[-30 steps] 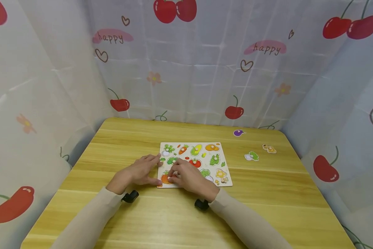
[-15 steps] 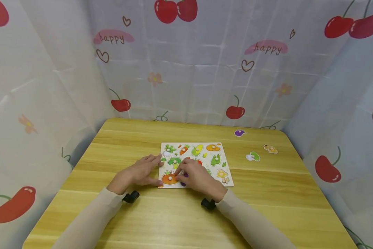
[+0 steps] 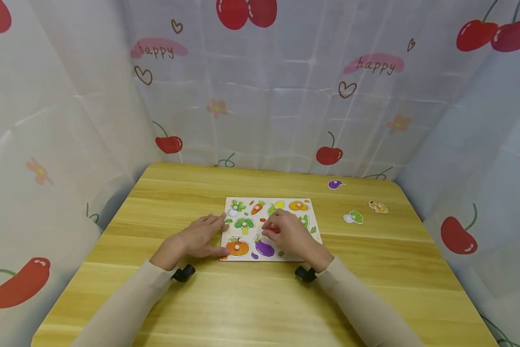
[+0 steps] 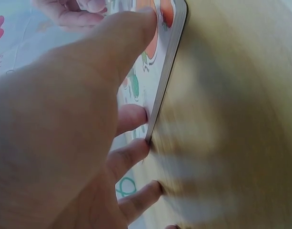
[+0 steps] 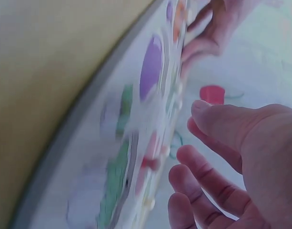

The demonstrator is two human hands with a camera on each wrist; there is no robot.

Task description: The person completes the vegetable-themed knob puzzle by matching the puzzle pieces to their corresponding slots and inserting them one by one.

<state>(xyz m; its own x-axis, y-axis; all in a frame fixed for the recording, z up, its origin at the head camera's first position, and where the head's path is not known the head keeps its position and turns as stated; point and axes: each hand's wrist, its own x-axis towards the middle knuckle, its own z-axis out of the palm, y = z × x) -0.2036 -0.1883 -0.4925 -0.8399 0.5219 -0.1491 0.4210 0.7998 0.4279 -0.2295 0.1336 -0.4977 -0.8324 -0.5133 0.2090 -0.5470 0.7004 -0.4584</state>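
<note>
A white vegetable puzzle board (image 3: 258, 230) lies on the wooden table. My left hand (image 3: 201, 237) rests at its left edge, thumb on the front corner by the knobbed pumpkin piece (image 3: 236, 247), other fingers spread along the edge. Above the middle of the board hovers my right hand (image 3: 292, 236), partly hiding the tomato (image 3: 273, 229). In the right wrist view, its loosely bent fingers (image 5: 210, 183) hold nothing and stand apart from the board. A printed eggplant shape (image 3: 265, 247) without a knob shows beside the pumpkin. Broccoli (image 3: 244, 225) and carrot (image 3: 257, 207) pieces sit in the board.
Loose pieces lie on the table (image 3: 260, 303) right of the board: an eggplant (image 3: 335, 184) at the back, a leafy white-stemmed vegetable (image 3: 353, 217), and a yellow mushroom (image 3: 379, 207). A cherry-printed curtain (image 3: 268, 120) stands behind the table and at both sides.
My right hand has let go of the pumpkin piece and moved right and slightly back across the board, uncovering the pumpkin, broccoli and eggplant shape. The left hand has stayed in place.
</note>
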